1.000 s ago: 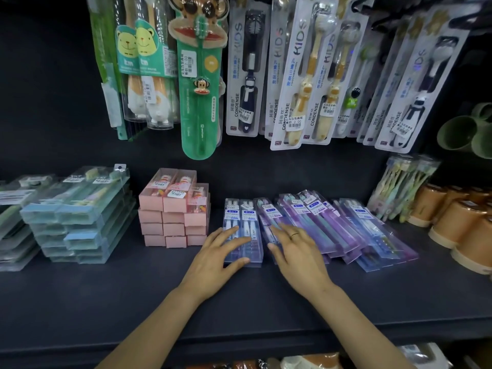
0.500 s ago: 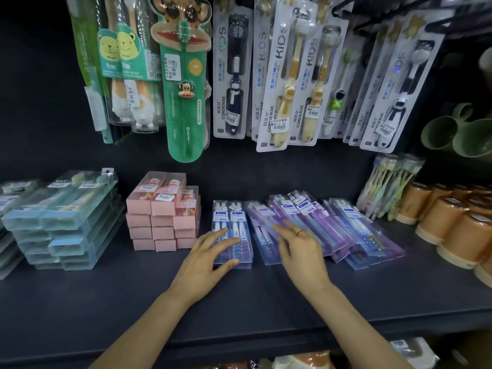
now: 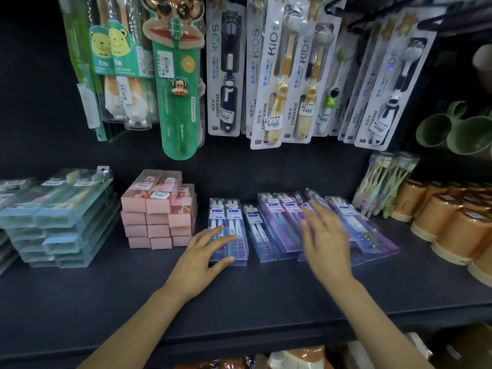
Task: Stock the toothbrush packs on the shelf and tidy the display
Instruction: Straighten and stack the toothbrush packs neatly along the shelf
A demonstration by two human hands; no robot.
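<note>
Dark shelf (image 3: 80, 310) across lower frame. Left hand (image 3: 198, 258) centre frame, fingers spread flat on blue toothbrush packs (image 3: 228, 230). Right hand (image 3: 328, 247) right of centre, blurred, fingers straight and slightly spread over purple toothbrush packs (image 3: 282, 225); contact unclear. Pink boxes (image 3: 158, 211) stacked left of the blue packs. Hanging kids toothbrushes (image 3: 269, 75) upper frame.

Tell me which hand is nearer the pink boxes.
Left. The left hand rests on the blue packs just right of the pink boxes; the right hand is farther right, over the purple packs.
</note>
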